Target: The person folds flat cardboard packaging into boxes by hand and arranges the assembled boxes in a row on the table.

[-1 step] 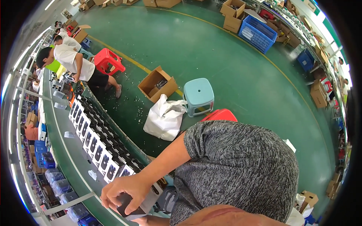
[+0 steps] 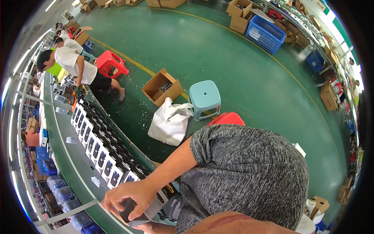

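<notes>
At the bench edge near the bottom of the view, my right hand (image 2: pixel 130 198) is bent over a dark-grey and white box (image 2: pixel 155 207), its thumb and fingers closed round the dark end. My left hand (image 2: pixel 146 227) shows only in part below the box; its fingers are mostly hidden, and it appears to support the box from underneath. Beyond my hands, several white-and-black boxes (image 2: pixel 102 159) with a dark product picture stand in a long row along the bench (image 2: pixel 72 156).
Small clear plastic pieces (image 2: pixel 95 181) lie on the bench. Behind the row are a white bag (image 2: pixel 169 123), an open carton (image 2: pixel 161 87), a pale blue stool (image 2: pixel 205 97) and a red stool (image 2: pixel 111 62). A co-worker (image 2: pixel 80 66) leans over the bench's far end. Blue wrapped packs (image 2: pixel 62 194) line the opposite side.
My right hand and the box have shifted very slightly, with the grip looking the same. The co-worker's hand at the far end has moved a little.
</notes>
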The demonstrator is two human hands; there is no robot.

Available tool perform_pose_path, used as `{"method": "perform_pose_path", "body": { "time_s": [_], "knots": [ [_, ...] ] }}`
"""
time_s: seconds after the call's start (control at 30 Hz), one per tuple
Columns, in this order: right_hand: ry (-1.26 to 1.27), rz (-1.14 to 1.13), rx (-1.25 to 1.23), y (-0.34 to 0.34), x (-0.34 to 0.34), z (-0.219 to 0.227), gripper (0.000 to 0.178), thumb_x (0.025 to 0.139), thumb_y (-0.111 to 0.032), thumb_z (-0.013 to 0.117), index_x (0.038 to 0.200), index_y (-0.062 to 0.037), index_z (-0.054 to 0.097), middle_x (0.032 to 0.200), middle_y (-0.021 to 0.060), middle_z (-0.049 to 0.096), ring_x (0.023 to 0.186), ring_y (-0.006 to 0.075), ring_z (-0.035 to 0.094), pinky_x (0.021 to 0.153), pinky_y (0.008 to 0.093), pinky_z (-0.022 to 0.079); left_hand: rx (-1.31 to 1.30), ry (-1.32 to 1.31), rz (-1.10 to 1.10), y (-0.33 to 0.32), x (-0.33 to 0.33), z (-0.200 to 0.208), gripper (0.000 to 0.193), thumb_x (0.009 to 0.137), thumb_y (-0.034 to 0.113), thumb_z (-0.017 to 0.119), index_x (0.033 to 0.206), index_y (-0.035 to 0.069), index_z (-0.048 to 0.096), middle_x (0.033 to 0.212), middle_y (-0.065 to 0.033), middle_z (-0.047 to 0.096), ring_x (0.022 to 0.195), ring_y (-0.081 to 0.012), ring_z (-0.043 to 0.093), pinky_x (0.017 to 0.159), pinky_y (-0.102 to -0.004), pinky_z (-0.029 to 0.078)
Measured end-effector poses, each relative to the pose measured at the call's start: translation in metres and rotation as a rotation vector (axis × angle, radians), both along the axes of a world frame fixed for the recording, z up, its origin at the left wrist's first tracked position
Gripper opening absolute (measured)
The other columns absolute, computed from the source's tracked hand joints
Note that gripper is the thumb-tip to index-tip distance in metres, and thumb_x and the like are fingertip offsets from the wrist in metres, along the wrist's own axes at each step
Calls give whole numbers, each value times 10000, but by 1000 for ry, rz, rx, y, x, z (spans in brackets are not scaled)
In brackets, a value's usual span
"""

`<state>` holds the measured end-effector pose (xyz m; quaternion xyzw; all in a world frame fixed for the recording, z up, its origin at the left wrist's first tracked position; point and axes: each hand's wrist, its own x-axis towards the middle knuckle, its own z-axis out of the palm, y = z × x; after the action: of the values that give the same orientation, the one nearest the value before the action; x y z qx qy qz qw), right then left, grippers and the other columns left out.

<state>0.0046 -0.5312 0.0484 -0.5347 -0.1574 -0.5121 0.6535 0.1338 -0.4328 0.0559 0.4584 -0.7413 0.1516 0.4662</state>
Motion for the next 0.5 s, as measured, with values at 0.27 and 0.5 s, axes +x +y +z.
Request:
{"method": "perform_pose_path", "body": {
  "time_s": [0.27, 0.5],
  "knots": [
    [306, 404, 661, 21, -10, -22, 582, 750, -126, 818, 1238, -42, 513, 1158, 78, 558, 1180, 187, 516, 960, 328, 480, 147, -49, 27, 4, 5, 5, 758, 840, 358, 788, 1390, -22, 431, 1345, -192, 520, 1269, -412, 530, 1044, -542, 442],
    [319, 555, 627, 28, 4, -40, 488, 812, -45, 739, 1233, -86, 495, 1144, 38, 601, 1049, 166, 586, 851, 317, 527, 282, -109, 82, 21, 10, 13, 842, 807, 371, 814, 1430, -12, 396, 1359, -192, 508, 1270, -406, 526, 1056, -536, 429]
  ]
}}
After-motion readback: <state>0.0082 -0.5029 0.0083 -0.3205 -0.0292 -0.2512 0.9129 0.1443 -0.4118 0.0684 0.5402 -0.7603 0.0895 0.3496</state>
